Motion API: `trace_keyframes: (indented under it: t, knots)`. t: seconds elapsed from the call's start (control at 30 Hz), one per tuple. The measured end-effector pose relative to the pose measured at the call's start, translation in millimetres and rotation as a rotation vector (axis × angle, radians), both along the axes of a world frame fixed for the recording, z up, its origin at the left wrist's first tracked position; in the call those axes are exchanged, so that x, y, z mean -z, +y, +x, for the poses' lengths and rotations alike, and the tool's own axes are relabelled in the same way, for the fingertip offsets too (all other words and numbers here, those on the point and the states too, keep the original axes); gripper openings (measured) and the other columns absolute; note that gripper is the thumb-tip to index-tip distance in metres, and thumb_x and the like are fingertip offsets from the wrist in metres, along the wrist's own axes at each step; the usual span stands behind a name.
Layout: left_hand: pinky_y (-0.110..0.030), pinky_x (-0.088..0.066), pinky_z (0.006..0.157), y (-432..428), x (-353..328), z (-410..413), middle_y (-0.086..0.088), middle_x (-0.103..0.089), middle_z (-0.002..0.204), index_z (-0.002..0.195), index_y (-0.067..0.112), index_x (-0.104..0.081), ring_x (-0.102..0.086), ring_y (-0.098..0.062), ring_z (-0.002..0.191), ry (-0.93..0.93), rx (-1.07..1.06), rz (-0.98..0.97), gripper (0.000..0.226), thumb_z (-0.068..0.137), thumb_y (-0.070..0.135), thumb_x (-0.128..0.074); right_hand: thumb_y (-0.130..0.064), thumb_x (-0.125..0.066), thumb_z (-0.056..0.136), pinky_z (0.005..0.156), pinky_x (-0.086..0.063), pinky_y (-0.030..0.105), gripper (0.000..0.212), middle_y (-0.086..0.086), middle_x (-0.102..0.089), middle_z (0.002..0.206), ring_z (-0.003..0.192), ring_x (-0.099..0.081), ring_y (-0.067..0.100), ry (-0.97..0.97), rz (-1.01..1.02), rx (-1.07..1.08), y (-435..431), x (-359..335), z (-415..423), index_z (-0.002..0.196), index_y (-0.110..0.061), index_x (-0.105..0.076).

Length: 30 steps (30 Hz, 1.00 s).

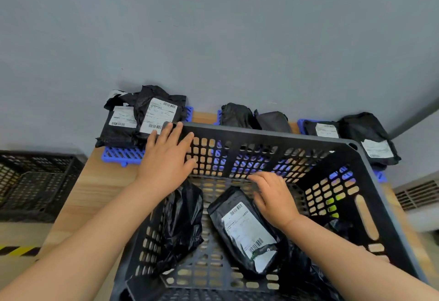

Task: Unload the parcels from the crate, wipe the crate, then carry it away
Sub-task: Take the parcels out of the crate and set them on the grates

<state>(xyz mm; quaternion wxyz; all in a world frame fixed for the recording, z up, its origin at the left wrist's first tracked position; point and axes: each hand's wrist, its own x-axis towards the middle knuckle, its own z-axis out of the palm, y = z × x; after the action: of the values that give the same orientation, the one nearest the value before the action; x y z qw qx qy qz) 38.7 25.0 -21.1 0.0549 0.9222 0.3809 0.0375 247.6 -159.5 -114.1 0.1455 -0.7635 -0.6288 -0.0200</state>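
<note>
Head view: we are looking down into the crate over two bare forearms.
Crate (261, 135): we are seeing a black perforated crate standing on a wooden table (95, 182), with its far rim lying just in front of the unloaded parcels.
Left hand (166, 155): it is resting on the far-left corner of the crate's rim, with its fingers straight and spread wide, gripping nothing.
Right hand (273, 196): it is reaching down inside the crate, palm down. Its fingers are lightly bent and only narrowly apart, closing on nothing that we are able to see. Its thumb is touching the upper corner of the labelled parcel.
Labelled parcel (247, 229): it is lying flat on the crate's floor near the middle, white label facing up.
Crumpled parcel (180, 224): it is lying in the crate's left part, against the left wall.
Third bag (304, 274): it is sitting in the crate's near-right corner, partly hidden by the right forearm.
Unloaded parcels: a left stack (142, 120), a middle pair (237, 115) and a right pair (375, 144) are sitting on blue trays (121, 154) behind the crate, along the grey wall.
Surroundings: a second black crate (35, 182) is standing left of the table, and striped tape (16, 251) is showing below it.
</note>
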Motion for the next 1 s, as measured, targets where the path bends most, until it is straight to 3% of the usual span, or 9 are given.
trace_keyframes:
  t: [0.17, 0.3, 0.4, 0.5, 0.6, 0.7, 0.9, 1.0]
  knots:
    - [-0.046, -0.004, 0.117, -0.7, 1.6, -1.0, -0.006, -0.013, 0.158, 0.145, 0.020, -0.035, -0.005, -0.023, 0.146, -0.054, 0.000, 0.016, 0.057, 0.093, 0.040, -0.048, -0.039, -0.041, 0.096, 0.098, -0.033, 0.040, 0.042, 0.004, -0.054, 0.129, 0.122, -0.045, 0.026, 0.064, -0.716, 0.224, -20.0, 27.3, 13.4, 0.132, -0.018, -0.042]
    - [-0.045, -0.007, 0.117, 0.5, 2.8, 0.2, -0.004, -0.014, 0.158, 0.142, 0.020, -0.039, -0.006, -0.021, 0.146, -0.041, -0.013, 0.032, 0.054, 0.092, 0.040, -0.048, -0.047, -0.042, 0.095, 0.090, -0.038, 0.038, 0.044, 0.010, -0.058, 0.121, 0.113, -0.053, 0.028, 0.230, -0.957, 0.265, -25.5, 36.2, 13.4, 0.121, -0.012, -0.050]
    - [-0.044, -0.008, 0.117, 0.8, 3.6, 0.7, -0.005, -0.014, 0.158, 0.139, 0.019, -0.043, -0.007, -0.021, 0.146, -0.038, -0.012, 0.041, 0.052, 0.092, 0.040, -0.049, -0.041, -0.047, 0.094, 0.066, -0.038, 0.033, 0.029, 0.009, -0.059, 0.099, 0.090, -0.054, 0.026, 0.352, -0.948, 0.283, -26.3, 38.5, 10.6, 0.094, -0.012, -0.052]
    - [-0.043, -0.008, 0.116, 0.9, 3.4, 0.8, -0.005, -0.014, 0.158, 0.137, 0.018, -0.046, -0.007, -0.022, 0.146, -0.030, -0.012, 0.052, 0.050, 0.091, 0.039, -0.050, -0.030, -0.050, 0.094, 0.052, -0.026, 0.029, 0.032, 0.001, -0.042, 0.071, 0.069, -0.043, 0.020, 0.438, -0.898, 0.317, -24.7, 36.8, 10.6, 0.068, -0.016, -0.035]
    - [-0.043, -0.009, 0.116, -0.3, 2.5, 0.6, -0.006, -0.014, 0.158, 0.134, 0.018, -0.050, -0.007, -0.022, 0.146, -0.021, -0.007, 0.062, 0.047, 0.091, 0.038, -0.051, -0.014, -0.055, 0.088, 0.052, -0.018, 0.030, 0.040, -0.001, -0.026, 0.063, 0.055, -0.025, 0.014, 0.741, -0.759, 0.409, -23.8, 33.5, 11.1, 0.063, -0.017, -0.024]
    - [-0.044, -0.010, 0.116, -1.5, 2.6, 0.5, -0.007, -0.013, 0.158, 0.133, 0.017, -0.051, -0.006, -0.023, 0.146, -0.010, -0.005, 0.058, 0.046, 0.092, 0.038, -0.051, -0.008, -0.058, 0.084, 0.050, -0.016, 0.027, 0.044, -0.002, -0.022, 0.060, 0.051, -0.021, 0.014, 1.039, -0.667, 0.507, -25.8, 26.0, 10.9, 0.061, -0.018, -0.022]
    - [-0.043, -0.013, 0.115, -3.1, 0.3, 0.9, -0.005, -0.010, 0.159, 0.133, 0.019, -0.051, -0.004, -0.022, 0.146, -0.002, -0.018, 0.037, 0.045, 0.092, 0.039, -0.050, -0.013, -0.060, 0.083, 0.056, -0.018, 0.031, 0.039, -0.002, -0.028, 0.061, 0.054, -0.024, 0.014, 1.235, -0.646, 0.508, -25.3, 24.4, 7.2, 0.060, -0.021, -0.029]
    - [-0.044, -0.014, 0.115, -2.9, -0.1, 0.1, -0.005, -0.011, 0.159, 0.132, 0.018, -0.052, -0.005, -0.022, 0.146, -0.009, -0.018, 0.030, 0.044, 0.092, 0.037, -0.051, -0.017, -0.061, 0.083, 0.057, -0.023, 0.030, 0.035, -0.001, -0.034, 0.065, 0.060, -0.032, 0.015, 1.226, -0.672, 0.530, -22.4, 26.6, 1.9, 0.062, -0.021, -0.033]
